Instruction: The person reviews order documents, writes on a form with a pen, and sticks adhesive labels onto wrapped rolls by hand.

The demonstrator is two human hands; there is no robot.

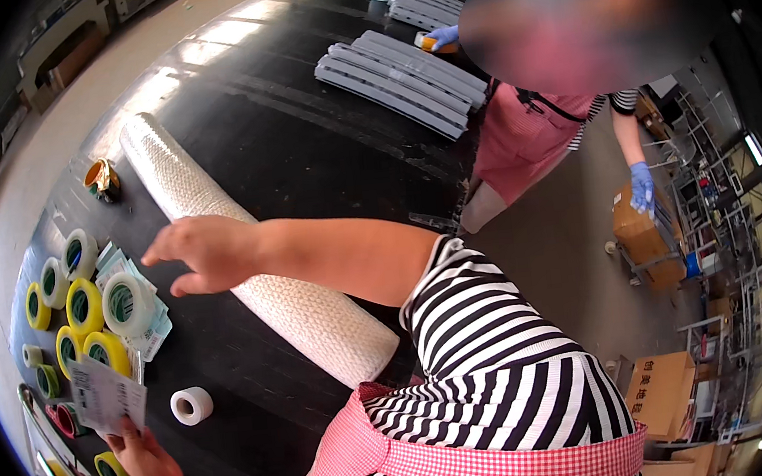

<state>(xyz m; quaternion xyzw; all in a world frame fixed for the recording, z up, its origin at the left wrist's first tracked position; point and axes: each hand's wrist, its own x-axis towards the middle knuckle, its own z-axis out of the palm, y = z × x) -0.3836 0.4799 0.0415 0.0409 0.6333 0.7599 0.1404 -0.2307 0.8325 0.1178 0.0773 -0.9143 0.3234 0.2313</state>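
Note:
In my left hand [145, 453], at the lower left, is a white printed paper label [110, 393], pinched between thumb and fingers. My right hand [210, 253] reaches across a rolled cream woven mat [307, 323], fingers apart and nothing in them. Whether it touches the mat, I cannot tell. Just left of its fingertips, a wide roll of clear tape [129, 304] rests on a stack of printed sheets [159, 328]. Several yellow-edged tape rolls [85, 306] crowd beside it. A small white roll [192, 405] sits alone between my left hand and the mat.
Everything lies on a black table [300, 163]. A brown tape roll [101, 180] is beyond the mat's far end. Across the table, a gloved co-worker [527, 137] touches an orange object near grey folded bundles [402, 80]. Cardboard boxes [662, 394] stand at right, near racks.

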